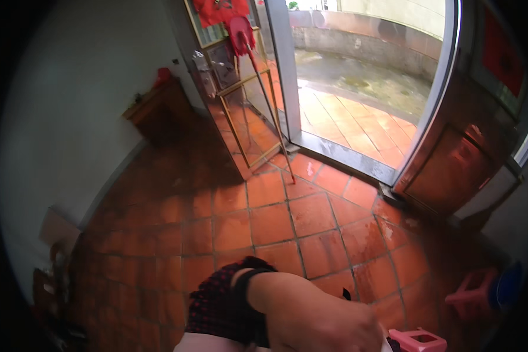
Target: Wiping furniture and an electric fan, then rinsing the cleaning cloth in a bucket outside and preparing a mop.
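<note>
My left hand (pixel 325 319) is large and close at the bottom of the view, crossing from the left. Its fingers are hidden beneath or cut off by the frame edge, so what it holds does not show. A black band (pixel 246 281) circles the wrist, next to a dark sleeve (pixel 224 303) with a red pattern. Pale cloth (pixel 202 343) lies below that sleeve. A small black tip (pixel 346 294) sticks out past the hand. My right hand is out of view.
Wet red floor tiles (pixel 273 220) lead to an open doorway (pixel 343 158) with a metal sill. A long-handled red-headed tool (pixel 268 103) leans head-up on the open door panel (pixel 229 132). Pink plastic stools (pixel 422 339) and a blue object (pixel 506 286) stand right; a wooden cabinet (pixel 158 110) stands left.
</note>
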Demonstrator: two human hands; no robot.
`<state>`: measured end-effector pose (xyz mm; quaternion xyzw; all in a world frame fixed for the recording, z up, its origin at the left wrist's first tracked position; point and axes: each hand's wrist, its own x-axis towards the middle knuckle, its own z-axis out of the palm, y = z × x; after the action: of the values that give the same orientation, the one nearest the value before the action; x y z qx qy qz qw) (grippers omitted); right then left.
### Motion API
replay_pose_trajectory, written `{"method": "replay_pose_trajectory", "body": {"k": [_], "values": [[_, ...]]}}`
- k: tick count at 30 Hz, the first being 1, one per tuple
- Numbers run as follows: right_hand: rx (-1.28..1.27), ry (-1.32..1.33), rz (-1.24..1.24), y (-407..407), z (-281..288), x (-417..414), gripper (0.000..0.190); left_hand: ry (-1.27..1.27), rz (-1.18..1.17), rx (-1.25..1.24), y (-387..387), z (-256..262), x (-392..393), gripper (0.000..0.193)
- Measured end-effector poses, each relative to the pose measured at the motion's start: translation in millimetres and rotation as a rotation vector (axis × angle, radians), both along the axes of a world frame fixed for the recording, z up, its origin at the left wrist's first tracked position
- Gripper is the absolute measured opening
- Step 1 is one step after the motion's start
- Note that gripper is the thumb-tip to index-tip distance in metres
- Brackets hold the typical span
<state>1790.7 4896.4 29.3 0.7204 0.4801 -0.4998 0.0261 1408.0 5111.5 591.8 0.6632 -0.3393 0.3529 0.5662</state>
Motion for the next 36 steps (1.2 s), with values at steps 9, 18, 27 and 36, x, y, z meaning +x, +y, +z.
{"method": "replay_pose_trajectory", "body": {"k": [9,18,27,36], "values": [[0.071,-0.106,0.105,72,76,-53,0.030,0.899,1.422,-0.905,88,-224,-201,0.015],[-0.029,-0.222,0.042,159,98,-100,0.034,1.610,1.385,-0.611,-56,-539,-443,0.010],[-0.093,-0.189,0.043,288,95,-131,0.046,1.685,1.580,-1.056,178,-542,-441,0.016],[-0.133,-0.200,-0.175,386,86,-85,0.041,1.608,1.467,-0.898,405,-527,-339,0.015]]}}
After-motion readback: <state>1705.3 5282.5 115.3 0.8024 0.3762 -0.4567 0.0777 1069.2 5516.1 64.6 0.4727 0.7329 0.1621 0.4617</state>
